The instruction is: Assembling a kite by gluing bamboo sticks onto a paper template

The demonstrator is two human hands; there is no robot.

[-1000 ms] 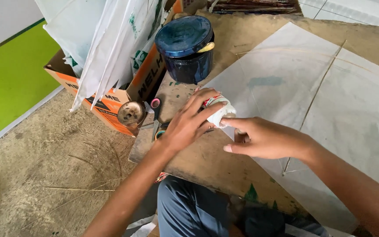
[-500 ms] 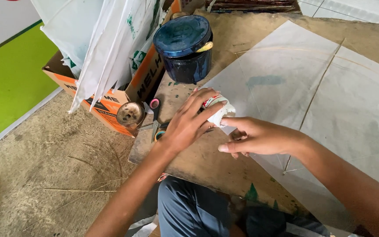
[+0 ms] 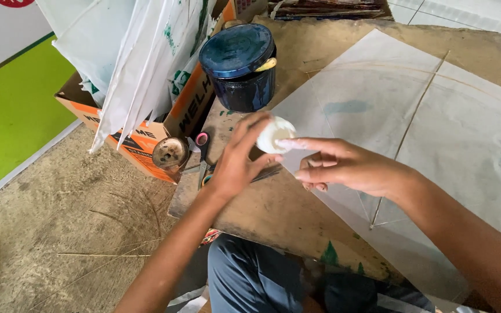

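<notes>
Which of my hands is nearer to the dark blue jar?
Left. The left hand holds a small white tub just below the dark blue jar; the right hand sits farther right, over the kite paper.

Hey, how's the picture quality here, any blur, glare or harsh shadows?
Head view: soft, even daylight with faint shadows; the left hand and the small white object it holds look slightly motion-blurred; mild sheen on the dark jar's lid; straight edges bow slightly toward the frame's borders.

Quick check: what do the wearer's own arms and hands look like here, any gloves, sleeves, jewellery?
Both are bare. The left hand and right hand have no gloves, rings or watch visible. Both forearms are uncovered as far as the frame shows; no sleeve edge is in view.
</notes>
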